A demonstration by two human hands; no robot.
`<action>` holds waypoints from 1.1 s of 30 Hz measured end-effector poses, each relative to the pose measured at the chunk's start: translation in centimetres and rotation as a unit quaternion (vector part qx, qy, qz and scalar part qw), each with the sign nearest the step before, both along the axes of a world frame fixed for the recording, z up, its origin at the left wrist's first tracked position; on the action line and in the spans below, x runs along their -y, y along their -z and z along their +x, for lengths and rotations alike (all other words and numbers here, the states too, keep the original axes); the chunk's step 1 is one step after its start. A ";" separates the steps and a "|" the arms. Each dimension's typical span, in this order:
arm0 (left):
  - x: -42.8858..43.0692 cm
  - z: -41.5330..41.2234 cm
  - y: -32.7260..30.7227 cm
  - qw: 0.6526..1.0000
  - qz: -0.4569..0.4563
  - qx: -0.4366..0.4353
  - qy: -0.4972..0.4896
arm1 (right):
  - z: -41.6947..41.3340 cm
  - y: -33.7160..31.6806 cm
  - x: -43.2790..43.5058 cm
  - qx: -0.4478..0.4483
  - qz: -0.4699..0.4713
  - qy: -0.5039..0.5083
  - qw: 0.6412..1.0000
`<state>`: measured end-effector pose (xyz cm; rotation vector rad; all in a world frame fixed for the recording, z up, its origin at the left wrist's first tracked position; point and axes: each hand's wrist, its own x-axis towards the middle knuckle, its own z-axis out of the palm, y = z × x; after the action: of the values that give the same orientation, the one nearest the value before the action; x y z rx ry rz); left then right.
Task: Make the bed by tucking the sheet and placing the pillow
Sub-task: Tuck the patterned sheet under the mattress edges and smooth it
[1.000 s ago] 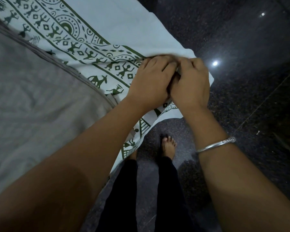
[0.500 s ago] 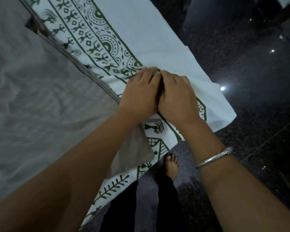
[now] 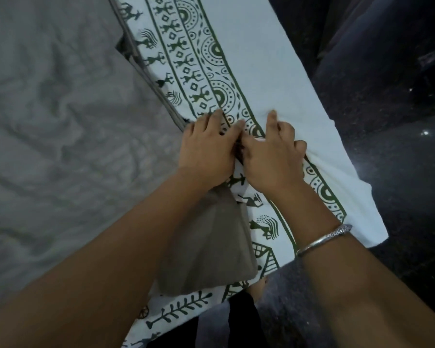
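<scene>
A white sheet (image 3: pixel 266 71) with a green printed border hangs over the side of the bed, next to the grey mattress cover (image 3: pixel 60 126). My left hand (image 3: pixel 206 149) presses on the sheet with straight fingers, its fingertips at the seam where sheet and mattress meet. My right hand (image 3: pixel 271 159) lies beside it, thumbs almost touching. Its index finger points forward on the cloth, and its other fingers curl into a bunched fold of sheet. A grey fabric flap (image 3: pixel 211 249) lies under my left wrist. No pillow is in view.
The dark polished floor (image 3: pixel 392 136) runs along the right of the bed, with light spots reflected in it. My bare foot (image 3: pixel 260 285) and dark trouser legs stand close to the hanging sheet edge. A silver bangle (image 3: pixel 324 238) is on my right wrist.
Both hands stayed together on the sheet while the view swung along the bed edge. My right index finger has stretched out, and more of the grey flap shows under my left wrist.
</scene>
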<state>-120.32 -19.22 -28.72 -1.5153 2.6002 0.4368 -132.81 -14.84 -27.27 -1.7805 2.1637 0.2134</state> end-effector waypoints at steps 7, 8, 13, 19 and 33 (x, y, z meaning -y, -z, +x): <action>1.3 -0.5 1.3 0.996 0.076 0.004 0.038 | -0.7 1.0 0.8 -0.047 0.054 0.008 0.997; 1.6 -0.6 1.3 0.996 0.077 0.002 0.039 | -0.8 1.0 1.1 -0.045 0.059 0.012 0.997; 2.3 -0.5 1.3 0.996 0.069 -0.011 0.049 | -0.9 0.8 1.8 -0.045 0.070 0.016 0.996; 3.3 0.1 0.4 0.999 -0.028 -0.038 0.016 | -0.1 0.2 2.8 -0.041 -0.054 -0.016 0.998; 8.0 -1.5 0.0 0.997 -0.014 -0.065 -0.035 | -1.7 -0.1 8.8 -0.025 -0.073 0.008 0.997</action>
<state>-121.82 -27.18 -28.74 -1.6444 2.6666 0.5251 -134.48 -23.67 -27.17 -1.8523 2.2816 0.0992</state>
